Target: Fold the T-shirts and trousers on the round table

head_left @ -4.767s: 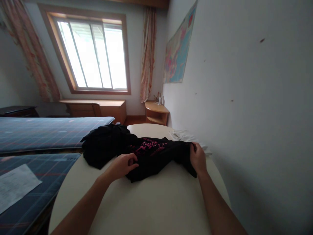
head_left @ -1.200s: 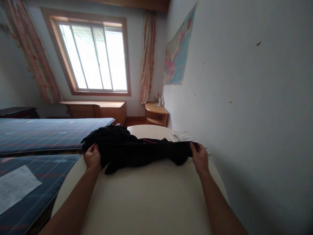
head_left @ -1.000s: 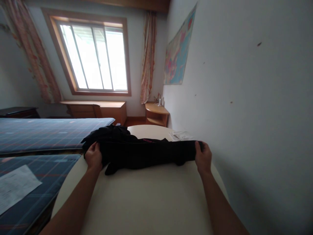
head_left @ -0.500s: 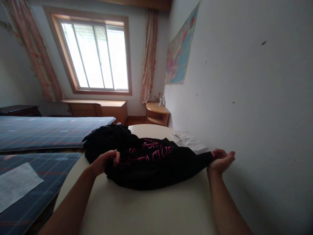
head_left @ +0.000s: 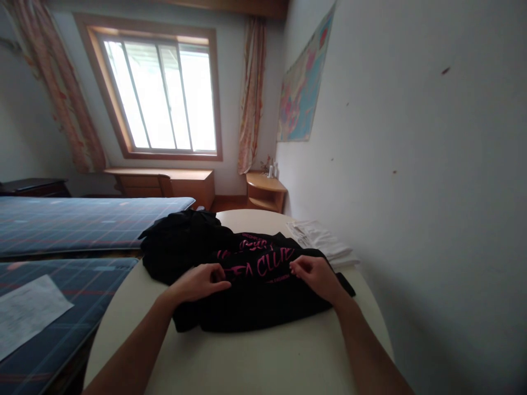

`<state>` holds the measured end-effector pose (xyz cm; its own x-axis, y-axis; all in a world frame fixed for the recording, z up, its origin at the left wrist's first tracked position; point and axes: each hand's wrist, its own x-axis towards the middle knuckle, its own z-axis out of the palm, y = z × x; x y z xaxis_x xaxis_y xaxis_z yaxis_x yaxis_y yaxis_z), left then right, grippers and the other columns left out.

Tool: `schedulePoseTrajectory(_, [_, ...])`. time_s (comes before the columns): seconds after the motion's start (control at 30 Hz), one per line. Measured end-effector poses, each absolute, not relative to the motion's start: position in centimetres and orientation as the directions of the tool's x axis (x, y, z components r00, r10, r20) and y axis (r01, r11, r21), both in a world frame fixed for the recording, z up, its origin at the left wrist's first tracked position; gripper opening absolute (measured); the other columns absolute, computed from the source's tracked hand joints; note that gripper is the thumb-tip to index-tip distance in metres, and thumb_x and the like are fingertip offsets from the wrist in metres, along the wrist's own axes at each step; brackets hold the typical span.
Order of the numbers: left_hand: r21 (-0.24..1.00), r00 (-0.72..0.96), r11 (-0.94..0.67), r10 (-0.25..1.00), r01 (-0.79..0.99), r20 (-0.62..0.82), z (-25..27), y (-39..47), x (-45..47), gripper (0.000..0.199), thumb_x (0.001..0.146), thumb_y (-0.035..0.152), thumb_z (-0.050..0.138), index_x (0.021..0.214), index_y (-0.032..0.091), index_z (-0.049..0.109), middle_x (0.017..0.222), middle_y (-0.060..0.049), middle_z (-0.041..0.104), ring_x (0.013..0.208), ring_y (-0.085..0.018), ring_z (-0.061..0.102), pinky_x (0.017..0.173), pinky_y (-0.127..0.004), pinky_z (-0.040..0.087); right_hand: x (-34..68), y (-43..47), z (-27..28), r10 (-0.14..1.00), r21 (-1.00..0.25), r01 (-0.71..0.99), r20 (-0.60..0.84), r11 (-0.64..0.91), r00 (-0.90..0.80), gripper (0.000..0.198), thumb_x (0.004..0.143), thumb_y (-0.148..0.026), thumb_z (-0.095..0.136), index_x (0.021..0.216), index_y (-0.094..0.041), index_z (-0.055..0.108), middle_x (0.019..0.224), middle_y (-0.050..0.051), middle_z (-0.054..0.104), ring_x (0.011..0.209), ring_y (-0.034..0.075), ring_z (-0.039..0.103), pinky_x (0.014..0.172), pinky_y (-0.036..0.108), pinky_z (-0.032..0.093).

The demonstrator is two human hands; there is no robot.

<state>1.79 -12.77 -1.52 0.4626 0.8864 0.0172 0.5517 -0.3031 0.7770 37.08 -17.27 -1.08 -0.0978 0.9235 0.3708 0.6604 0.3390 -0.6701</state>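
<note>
A black shirt [head_left: 255, 310] with pink lettering lies bunched and partly folded across the round cream table [head_left: 263, 362]. Over its left part is my left hand [head_left: 201, 282], its fingers loosely curled and the thumb apart from them. My right hand [head_left: 316, 274] hovers at the right end of the lettering, fingers bent with the tips close to the thumb; no cloth shows lifted in them. Beyond my left hand, more black cloth [head_left: 181, 241] is heaped up; whether it belongs to the same shirt I cannot tell.
Folded white cloth [head_left: 325, 241] lies at the table's right rim, near the wall [head_left: 432, 219]. To the left are blue plaid mattresses [head_left: 82, 222], the nearer one with a sheet of paper [head_left: 33, 312] on it. A wooden desk [head_left: 185, 181] and corner shelf [head_left: 265, 184] stand beneath the window.
My right hand has let go of the shirt's right end and moved left over the print. My left hand has shifted right and slightly nearer. The shirt's right end has dropped onto the table.
</note>
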Motion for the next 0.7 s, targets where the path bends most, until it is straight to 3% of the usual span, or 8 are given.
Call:
schedulePoseTrajectory(0.13, [0.538, 0.527, -0.463, 0.849, 0.704, 0.041, -1.4, -13.9, 3.0, 0.049, 0.068, 0.059, 0.074, 0.105, 0.027, 0.072, 0.096, -0.002, 0.072, 0.085, -0.022, 0.066, 0.073, -0.027, 0.047, 34.7, -17.3, -1.9, 0.929, -0.583, 0.726, 0.172, 0.364, -0.328, 0.026, 0.086, -0.042, 0.061, 0.092, -0.022, 0.076, 0.086, 0.003, 0.076, 0.077, 0.019, 0.068, 0.071, 0.026, 0.048])
schedulePoseTrajectory(0.3, [0.385, 0.568, -0.524, 0.823, 0.760, -0.003, -1.4, -14.6, 4.1, 0.041, 0.075, 0.040, 0.070, 0.113, 0.026, 0.069, 0.103, -0.003, 0.070, 0.097, -0.024, 0.064, 0.085, -0.030, 0.046, 34.5, -17.3, -3.1, 0.924, -0.523, 0.772, 0.086, 0.360, -0.373, 0.035, 0.081, -0.035, 0.068, 0.114, -0.024, 0.073, 0.111, 0.006, 0.073, 0.103, 0.024, 0.066, 0.093, 0.032, 0.047])
schedulePoseTrajectory(0.43, [0.452, 0.622, -0.541, 0.782, 0.709, -0.040, -0.9, -14.6, 4.2, 0.038, 0.077, 0.030, 0.064, 0.114, 0.024, 0.069, 0.101, -0.002, 0.070, 0.094, -0.021, 0.064, 0.087, -0.028, 0.045, 34.7, -17.3, -3.3, 0.921, -0.478, 0.793, 0.103, 0.377, -0.376, 0.033, 0.081, -0.032, 0.069, 0.112, -0.022, 0.073, 0.109, 0.007, 0.071, 0.106, 0.024, 0.062, 0.096, 0.032, 0.044])
schedulePoseTrajectory(0.57, [0.586, 0.688, -0.503, 0.714, 0.635, -0.133, -0.4, -14.6, 3.8, 0.031, 0.076, 0.032, 0.067, 0.105, 0.022, 0.072, 0.096, 0.000, 0.071, 0.087, -0.018, 0.064, 0.078, -0.024, 0.047, 34.7, -17.4, -2.7, 0.936, -0.504, 0.798, 0.070, 0.331, -0.344, 0.022, 0.080, -0.029, 0.067, 0.099, -0.020, 0.075, 0.100, 0.006, 0.070, 0.092, 0.020, 0.064, 0.085, 0.028, 0.047])
schedulePoseTrajectory(0.7, [0.610, 0.682, -0.458, 0.705, 0.647, -0.195, -0.3, -14.4, 3.4, 0.027, 0.073, 0.035, 0.070, 0.095, 0.020, 0.073, 0.086, 0.001, 0.069, 0.080, -0.017, 0.061, 0.069, -0.023, 0.044, 34.9, -17.9, -1.8, 0.936, -0.540, 0.775, 0.079, 0.328, -0.342, 0.014, 0.078, -0.025, 0.065, 0.088, -0.019, 0.073, 0.092, 0.003, 0.070, 0.083, 0.017, 0.063, 0.077, 0.025, 0.045])
